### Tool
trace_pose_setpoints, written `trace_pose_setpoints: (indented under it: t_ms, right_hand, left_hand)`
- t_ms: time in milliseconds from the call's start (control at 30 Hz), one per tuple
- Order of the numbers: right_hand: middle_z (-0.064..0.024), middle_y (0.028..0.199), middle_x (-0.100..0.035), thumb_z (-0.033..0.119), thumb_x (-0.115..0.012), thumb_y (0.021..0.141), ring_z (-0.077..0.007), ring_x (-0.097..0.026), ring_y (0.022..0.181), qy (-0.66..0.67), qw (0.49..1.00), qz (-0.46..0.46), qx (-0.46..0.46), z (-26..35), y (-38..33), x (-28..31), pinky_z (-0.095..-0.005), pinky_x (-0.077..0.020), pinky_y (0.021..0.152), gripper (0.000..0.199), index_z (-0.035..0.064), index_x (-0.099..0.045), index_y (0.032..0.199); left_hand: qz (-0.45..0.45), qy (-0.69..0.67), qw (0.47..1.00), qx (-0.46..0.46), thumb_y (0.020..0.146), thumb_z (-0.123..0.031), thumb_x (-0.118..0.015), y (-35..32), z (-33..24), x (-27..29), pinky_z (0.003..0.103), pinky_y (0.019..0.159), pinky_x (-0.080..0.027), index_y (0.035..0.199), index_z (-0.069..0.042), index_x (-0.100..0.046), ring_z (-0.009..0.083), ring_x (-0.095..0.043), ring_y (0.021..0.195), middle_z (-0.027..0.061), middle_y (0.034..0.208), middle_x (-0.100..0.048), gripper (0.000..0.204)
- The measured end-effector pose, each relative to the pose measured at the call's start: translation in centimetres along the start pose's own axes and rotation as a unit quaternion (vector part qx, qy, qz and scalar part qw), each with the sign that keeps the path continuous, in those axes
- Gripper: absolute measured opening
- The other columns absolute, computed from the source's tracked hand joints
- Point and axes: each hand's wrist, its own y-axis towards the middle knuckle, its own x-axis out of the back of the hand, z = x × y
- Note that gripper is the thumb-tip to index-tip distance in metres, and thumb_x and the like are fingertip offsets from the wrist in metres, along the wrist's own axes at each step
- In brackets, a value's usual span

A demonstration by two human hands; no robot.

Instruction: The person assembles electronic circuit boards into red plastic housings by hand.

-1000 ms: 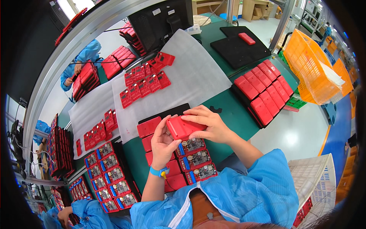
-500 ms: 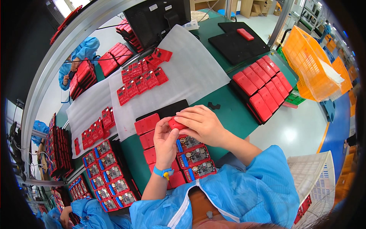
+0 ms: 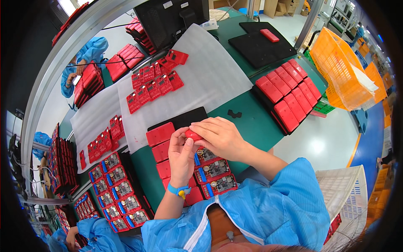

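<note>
Head view: we had both hands, left hand (image 3: pixel 181 153) and right hand (image 3: pixel 220 136), clamped on a red cover (image 3: pixel 193 135) above the open boards (image 3: pixel 214 170); probably mid-fit, next needs alignment.

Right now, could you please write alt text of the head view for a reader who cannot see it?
A person's left hand and right hand together hold a small red case over a green workbench. Below the hands lie open red cases showing circuit boards; closed red cases sit in rows at right.
</note>
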Motion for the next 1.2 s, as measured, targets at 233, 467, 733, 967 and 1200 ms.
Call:
trace_pose_setpoints:
  t_ms: [233,467,733,967,1200]
  right_hand:
    - [-0.0156,0.109,-0.071,0.012,-0.077,0.076,-0.0296,-0.069,0.097,-0.014,1.000,0.000,0.007,0.4,-0.3,-0.6,-0.0402,-0.0555,0.081,0.040,-0.0037,-0.066,0.112]
    - [-0.0176,0.103,-0.070,0.005,-0.074,0.071,-0.0324,-0.071,0.091,-0.007,0.998,-0.062,0.027,0.6,-0.9,-1.2,-0.0416,-0.0601,0.081,0.041,-0.0070,-0.066,0.109]
    - [-0.0191,0.108,-0.071,0.005,-0.076,0.076,-0.0340,-0.071,0.097,-0.022,0.996,-0.090,0.015,0.8,-1.3,-1.6,-0.0424,-0.0601,0.084,0.039,-0.0069,-0.067,0.112]
    - [-0.0159,0.128,-0.067,0.017,-0.084,0.079,-0.0352,-0.061,0.121,0.198,0.970,0.028,-0.141,0.5,-1.1,2.0,-0.0441,-0.0487,0.103,0.054,0.0014,-0.065,0.128]
    - [-0.0132,0.121,-0.068,0.018,-0.086,0.078,-0.0317,-0.060,0.118,0.311,0.942,0.085,-0.099,-0.5,-1.0,1.9,-0.0418,-0.0500,0.100,0.053,0.0062,-0.069,0.126]
  left_hand:
    - [-0.007,0.001,1.000,-0.010,0.100,-0.004,-0.062,-0.3,0.4,0.4,0.035,0.097,-0.054,0.130,-0.003,-0.056,0.0161,-0.060,0.112,0.0076,0.120,-0.061,0.030]
    - [-0.005,0.045,0.998,-0.048,0.100,-0.007,-0.065,-0.8,0.8,-0.3,0.034,0.095,-0.054,0.128,-0.004,-0.057,0.0152,-0.061,0.109,0.0074,0.120,-0.063,0.030]
    - [0.022,0.093,0.991,-0.092,0.096,-0.004,-0.068,-0.2,0.5,-1.0,0.036,0.106,-0.048,0.139,-0.002,-0.053,0.0190,-0.058,0.122,0.0120,0.134,-0.058,0.046]
    - [0.057,0.027,0.998,-0.013,0.094,-0.010,-0.070,0.8,-1.2,0.4,0.040,0.114,-0.041,0.150,-0.001,-0.038,0.0259,-0.054,0.134,0.0204,0.145,-0.054,0.065]
    - [0.160,0.035,0.982,0.090,0.104,-0.024,-0.060,-0.8,0.5,1.1,0.036,0.105,-0.049,0.144,0.000,-0.048,0.0216,-0.061,0.123,0.0133,0.137,-0.060,0.048]
